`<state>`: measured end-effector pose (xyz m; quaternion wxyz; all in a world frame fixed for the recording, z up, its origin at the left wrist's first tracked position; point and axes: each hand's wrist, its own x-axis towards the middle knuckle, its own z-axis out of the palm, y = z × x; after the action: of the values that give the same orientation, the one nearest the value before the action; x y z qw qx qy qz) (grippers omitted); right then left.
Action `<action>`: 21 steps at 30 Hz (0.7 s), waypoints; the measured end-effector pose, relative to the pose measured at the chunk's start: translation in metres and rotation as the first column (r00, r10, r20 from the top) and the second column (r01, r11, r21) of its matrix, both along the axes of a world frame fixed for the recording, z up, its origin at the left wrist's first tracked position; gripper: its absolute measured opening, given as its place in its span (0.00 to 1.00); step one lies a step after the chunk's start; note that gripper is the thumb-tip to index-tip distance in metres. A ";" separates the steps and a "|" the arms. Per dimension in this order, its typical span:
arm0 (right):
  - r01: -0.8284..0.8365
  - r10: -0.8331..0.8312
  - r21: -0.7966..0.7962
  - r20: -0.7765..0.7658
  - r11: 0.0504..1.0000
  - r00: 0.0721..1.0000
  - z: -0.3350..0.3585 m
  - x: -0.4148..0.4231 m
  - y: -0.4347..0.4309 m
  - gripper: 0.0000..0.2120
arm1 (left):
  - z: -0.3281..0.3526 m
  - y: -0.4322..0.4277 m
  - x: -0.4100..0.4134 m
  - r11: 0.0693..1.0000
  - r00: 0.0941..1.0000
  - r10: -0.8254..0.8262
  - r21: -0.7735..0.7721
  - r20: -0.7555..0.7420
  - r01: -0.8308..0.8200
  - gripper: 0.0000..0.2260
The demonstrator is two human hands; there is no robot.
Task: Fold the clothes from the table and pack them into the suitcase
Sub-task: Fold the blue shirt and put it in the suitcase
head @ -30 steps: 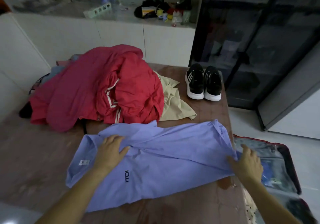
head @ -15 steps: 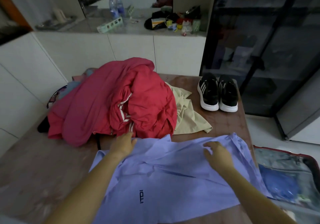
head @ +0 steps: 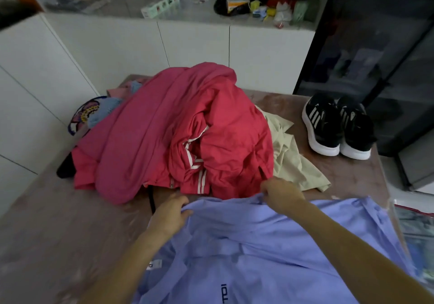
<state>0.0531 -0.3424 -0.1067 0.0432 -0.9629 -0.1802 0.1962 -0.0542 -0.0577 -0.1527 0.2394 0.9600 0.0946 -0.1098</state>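
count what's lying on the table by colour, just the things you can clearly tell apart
black shoes: 2
blue shirt: 1
beige garment: 1
red heap: 1 (garments in it cannot be separated)
total: 5, leaving out scraps half hidden behind the heap

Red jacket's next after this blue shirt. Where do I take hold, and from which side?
Probably its near hem, left of the white stripes, coming from your side of the table. That edge of the red jacket lies free and faces you, while the rest is heaped over the beige garment, so pulling from higher up could drag that along.
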 end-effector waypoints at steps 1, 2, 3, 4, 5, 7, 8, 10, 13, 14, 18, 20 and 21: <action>0.046 -0.052 0.127 0.047 0.991 0.998 0.006 0.006 -0.002 0.08 | 0.000 0.002 -0.001 1.000 1.000 0.001 -0.023 0.021 -0.001 0.06; 0.110 -0.134 0.284 0.066 0.952 0.989 0.015 0.012 -0.003 0.06 | 0.001 0.004 -0.002 0.999 1.000 0.005 -0.040 0.029 -0.003 0.06; 0.178 -0.222 0.443 0.048 0.879 0.974 0.025 0.018 -0.003 0.06 | 0.001 0.005 -0.003 0.998 0.999 0.013 -0.058 0.033 -0.011 0.07; 0.228 -0.288 0.571 0.016 0.789 0.958 0.036 0.023 0.000 0.08 | 0.001 0.006 -0.003 0.996 0.999 0.029 -0.080 0.034 -0.027 0.08; 0.264 -0.330 0.666 -0.028 0.698 0.944 0.045 0.028 0.003 0.10 | 0.002 0.008 -0.003 0.993 0.998 0.052 -0.108 0.032 -0.049 0.09; 0.299 -0.332 0.814 -0.140 0.497 0.933 0.062 0.033 0.012 0.11 | 0.005 0.012 -0.003 0.989 0.997 0.075 -0.131 0.021 -0.071 0.10; 0.309 -0.319 0.859 -0.183 0.408 0.930 0.068 0.034 0.016 0.12 | 0.007 0.015 -0.003 0.991 0.997 0.068 -0.120 0.025 -0.065 0.09; 0.283 -0.326 0.895 -0.168 0.345 0.930 0.078 0.035 0.022 0.12 | 0.013 0.022 -0.003 0.991 0.994 0.084 -0.109 0.068 -0.076 0.08; 0.253 -0.339 0.878 -0.112 0.407 0.934 0.083 0.035 0.027 0.11 | 0.018 0.036 -0.006 0.985 0.984 0.144 -0.108 0.109 -0.132 0.08; 0.216 -0.294 0.821 -0.062 0.529 0.954 0.081 0.034 0.027 0.10 | 0.018 0.040 -0.007 0.986 0.987 0.140 -0.098 0.081 -0.132 0.09; -0.012 0.039 0.385 -0.062 0.923 0.997 0.048 0.010 0.009 0.13 | 0.015 0.040 -0.005 0.997 0.993 0.081 0.017 -0.085 -0.080 0.16; 0.109 -0.064 0.390 -0.126 0.914 0.990 0.026 0.000 -0.010 0.22 | 0.015 0.031 0.001 0.998 0.997 0.050 0.029 -0.058 -0.048 0.18; 0.197 -0.156 0.393 -0.133 0.898 0.979 0.016 0.000 -0.022 0.24 | 0.016 0.025 0.005 0.999 0.999 0.032 0.024 -0.001 -0.032 0.18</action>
<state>0.0533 -0.3643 -0.0906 0.2676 -0.9347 -0.1264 0.1970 -0.0495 -0.0325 -0.1368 0.2295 0.9612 0.1116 -0.1052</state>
